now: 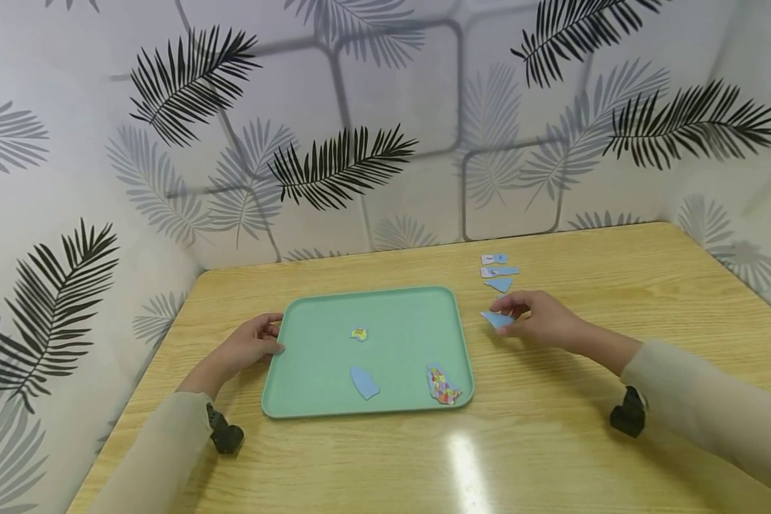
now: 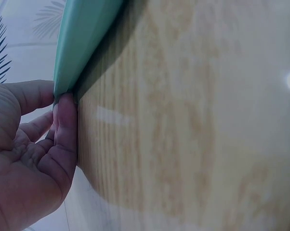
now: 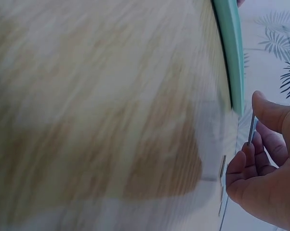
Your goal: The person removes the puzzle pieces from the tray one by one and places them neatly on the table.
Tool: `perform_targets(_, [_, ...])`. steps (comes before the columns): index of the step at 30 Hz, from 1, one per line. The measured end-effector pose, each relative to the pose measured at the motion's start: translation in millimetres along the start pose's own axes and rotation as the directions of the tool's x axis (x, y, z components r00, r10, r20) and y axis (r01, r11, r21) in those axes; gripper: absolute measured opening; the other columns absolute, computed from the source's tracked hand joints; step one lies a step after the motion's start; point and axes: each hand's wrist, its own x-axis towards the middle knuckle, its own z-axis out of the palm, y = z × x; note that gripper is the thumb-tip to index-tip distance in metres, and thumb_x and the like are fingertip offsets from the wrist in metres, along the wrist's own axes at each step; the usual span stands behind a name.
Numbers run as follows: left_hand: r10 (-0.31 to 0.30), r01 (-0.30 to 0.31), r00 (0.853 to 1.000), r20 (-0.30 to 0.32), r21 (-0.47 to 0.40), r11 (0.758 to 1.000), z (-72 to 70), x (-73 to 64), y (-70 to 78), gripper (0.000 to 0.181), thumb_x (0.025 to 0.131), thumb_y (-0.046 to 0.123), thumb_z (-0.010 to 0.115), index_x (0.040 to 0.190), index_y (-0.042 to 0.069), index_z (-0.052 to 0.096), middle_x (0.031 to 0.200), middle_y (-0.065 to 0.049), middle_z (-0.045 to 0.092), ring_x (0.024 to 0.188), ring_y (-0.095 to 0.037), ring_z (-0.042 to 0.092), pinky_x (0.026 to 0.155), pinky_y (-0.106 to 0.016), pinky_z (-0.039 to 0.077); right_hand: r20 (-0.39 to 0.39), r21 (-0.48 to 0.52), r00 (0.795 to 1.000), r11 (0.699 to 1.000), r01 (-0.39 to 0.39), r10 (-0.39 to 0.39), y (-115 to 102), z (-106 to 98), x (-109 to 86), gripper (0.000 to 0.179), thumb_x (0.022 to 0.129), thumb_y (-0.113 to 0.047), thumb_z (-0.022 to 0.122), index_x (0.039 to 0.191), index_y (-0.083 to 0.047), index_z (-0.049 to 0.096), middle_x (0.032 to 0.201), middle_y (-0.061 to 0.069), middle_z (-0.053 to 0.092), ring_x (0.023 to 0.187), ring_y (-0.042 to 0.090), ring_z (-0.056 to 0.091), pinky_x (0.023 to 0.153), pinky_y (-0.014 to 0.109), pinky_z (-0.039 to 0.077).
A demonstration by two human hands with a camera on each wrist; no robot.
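Beige sleeves [image 1: 713, 410] reach in from the bottom corners of the head view, a black mount [image 1: 628, 412] strapped at each wrist. They cross a light wooden table [image 1: 373, 460] with a yellowish grain running roughly sideways; a bright streak of reflected light glares on its near part. Its far edge meets a pale wall [image 1: 411, 207] printed with black and grey feathery leaves and rounded grey outlines, which turns a corner at either side. On the wood sits a mint-green tray [image 1: 321, 321], where a small yellow piece [image 1: 359, 334], a curved blue piece [image 1: 364, 383] and a multicoloured piece [image 1: 443, 385] lie well apart. Left hand [image 1: 247, 348] pinches the tray's left rim. Right hand [image 1: 540, 319], just beyond the opposite rim, pinches a pointed light-blue piece [image 1: 496, 319] between thumb and fingers; past it, a short column of flat pieces [image 1: 499, 272] runs toward the wall.

Left wrist view: blurred wood grain fills most of it, with a patch of glare at the right. Thumb and fingers close on the tray edge, leaf-printed wall behind.

Right wrist view: wood again, streaked with hazy reflections. Held between thumb and fingertips, the light-blue piece shows edge-on as a thin sliver, near the tray's rim.
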Motion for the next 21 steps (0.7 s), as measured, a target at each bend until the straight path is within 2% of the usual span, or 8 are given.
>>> perform_targets(7, [-0.001,0.001,1.0,-0.007,0.0,1.0,0.1,0.6,-1.1,0.063,0.093,0.0,0.058,0.149,-0.003,0.029,0.116,-0.018,0.045,0.097,-0.025,0.046,0.077,-0.033,0.049,0.006,0.005,0.998,0.998,-0.069,0.068,10,-8,-3.1,0.039,0.082,-0.014,0.079,0.117,0.0,0.066,0.106,0.009,0.062,0.094,0.024,0.054,0.078,0.033,0.046])
perform_targets(21, [-0.001,0.001,1.0,-0.008,0.003,1.0,0.6,-0.2,-0.6,0.063,0.093,0.001,0.058,0.149,-0.002,0.03,0.114,-0.017,0.045,0.098,-0.025,0.046,0.078,-0.033,0.049,0.046,-0.012,0.995,0.996,-0.092,0.092,23,-20,3.7,0.038,0.085,-0.014,0.076,0.118,0.001,0.067,0.113,0.013,0.064,0.097,0.024,0.057,0.081,0.035,0.047])
